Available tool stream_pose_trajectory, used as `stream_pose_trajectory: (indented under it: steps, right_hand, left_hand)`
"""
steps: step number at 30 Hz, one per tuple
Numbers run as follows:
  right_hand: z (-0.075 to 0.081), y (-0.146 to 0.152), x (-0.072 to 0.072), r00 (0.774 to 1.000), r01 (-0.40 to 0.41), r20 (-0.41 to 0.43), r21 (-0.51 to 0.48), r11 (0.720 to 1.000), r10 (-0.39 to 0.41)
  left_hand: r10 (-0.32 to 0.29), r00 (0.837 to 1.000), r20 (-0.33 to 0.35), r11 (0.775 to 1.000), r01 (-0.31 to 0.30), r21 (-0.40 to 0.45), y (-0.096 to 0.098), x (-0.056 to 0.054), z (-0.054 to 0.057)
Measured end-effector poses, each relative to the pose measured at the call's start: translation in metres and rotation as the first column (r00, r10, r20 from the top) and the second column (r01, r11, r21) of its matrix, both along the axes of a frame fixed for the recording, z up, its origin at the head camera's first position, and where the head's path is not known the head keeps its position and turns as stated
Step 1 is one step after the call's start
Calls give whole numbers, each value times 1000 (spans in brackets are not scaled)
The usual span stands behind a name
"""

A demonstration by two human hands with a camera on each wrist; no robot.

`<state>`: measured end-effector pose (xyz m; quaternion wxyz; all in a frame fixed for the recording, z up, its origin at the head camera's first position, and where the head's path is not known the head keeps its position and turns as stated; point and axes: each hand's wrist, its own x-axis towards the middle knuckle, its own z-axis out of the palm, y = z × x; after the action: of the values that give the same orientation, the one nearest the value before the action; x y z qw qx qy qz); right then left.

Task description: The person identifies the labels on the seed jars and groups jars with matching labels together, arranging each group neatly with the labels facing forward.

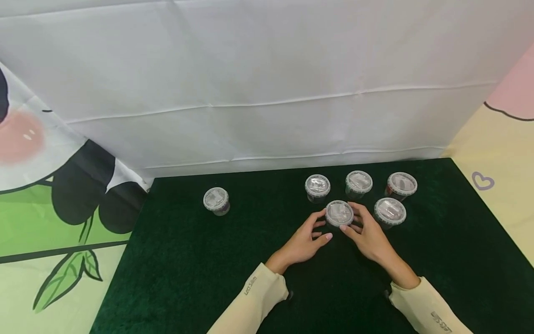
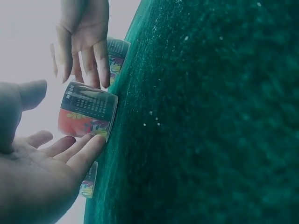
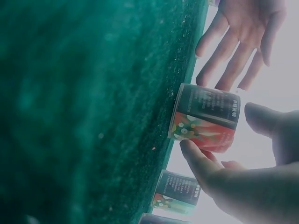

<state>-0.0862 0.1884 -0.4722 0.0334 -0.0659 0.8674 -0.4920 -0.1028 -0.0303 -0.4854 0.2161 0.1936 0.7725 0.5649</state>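
A small clear tub [image 1: 339, 212] with a pale lid stands on the dark green cloth between my two hands. Its side carries a dark and red printed label, plain in the left wrist view. My left hand [image 1: 303, 242] is at the tub's left, fingertips right at its side and thumb held apart. On the other side, my right hand [image 1: 369, 235] has its fingers alongside the tub, with the thumb tip close to the lid's near edge. Just right of that hand is another lidded tub [image 1: 390, 212].
Behind my hands stand a tub [image 1: 317, 186], a second tub [image 1: 359, 183] and a third tub [image 1: 401, 184]. A lone tub [image 1: 216, 199] is farther left on the green cloth [image 1: 179, 269]. White fabric [image 1: 250, 116] hangs along the back edge.
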Motion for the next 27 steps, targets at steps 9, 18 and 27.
stream_pose_trajectory:
  steps: [9, 18, 27]
  right_hand:
    - [9, -4, 6, 999, -45, -5, -35, 998, 45]
    - [18, -11, 13, 995, -94, 29, -103, 990, 98]
    - [18, -19, 19, 983, -166, 50, -162, 973, 176]
  left_hand:
    - [53, 996, -76, 998, -52, 21, -6, 5, 4]
    - [169, 980, -109, 985, -164, 52, -13, 10, 10]
    - [170, 980, -102, 985, -166, 49, -28, 11, 11]
